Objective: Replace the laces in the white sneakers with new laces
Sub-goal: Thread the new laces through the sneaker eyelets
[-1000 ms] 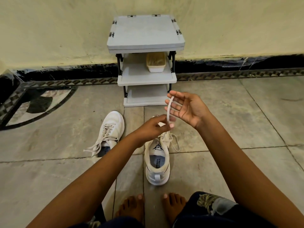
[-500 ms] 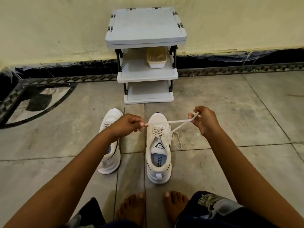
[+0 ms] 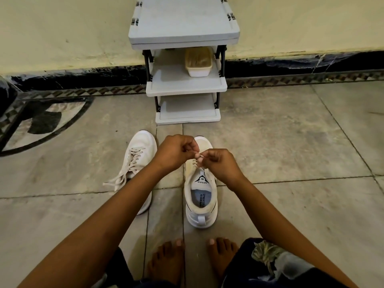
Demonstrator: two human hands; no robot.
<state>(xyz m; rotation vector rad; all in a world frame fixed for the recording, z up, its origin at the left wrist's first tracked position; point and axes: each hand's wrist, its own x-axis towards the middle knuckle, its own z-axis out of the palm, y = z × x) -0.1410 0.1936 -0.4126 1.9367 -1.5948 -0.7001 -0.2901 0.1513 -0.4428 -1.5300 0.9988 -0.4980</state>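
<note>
A white sneaker (image 3: 201, 206) stands on the tiled floor (image 3: 291, 154) with its heel toward the person; "SPEED" is printed on the tongue and on the blue insole. Both hands meet directly above its lacing area. The left hand (image 3: 175, 151) comes in from the sneaker's left with its fingers curled tight, and the right hand (image 3: 219, 166) comes in from its right, curled the same way. Their fingertips touch over a short pale piece of lace (image 3: 199, 156) and pinch it between them. From that pinch the lace drops to the upper eyelets just ahead of the tongue; how far it is threaded I cannot tell, since the hands cover most of the front.

A second white sneaker (image 3: 141, 154) lies just to the left of the first, toe pointing the same way and partly hidden under the left forearm. Its untied laces (image 3: 119, 179) trail out onto the floor on its far side.

Beyond the first sneaker's toe, against the wall, stands a grey three-tier shelf rack (image 3: 184, 32) — a pale rectangular tub (image 3: 198, 65) sits on its middle tier. Behind the sneaker's heel are two bare feet (image 3: 166, 260), and a crumpled patterned cloth (image 3: 268, 254) rests on the dark-clothed leg to the heel's right.
</note>
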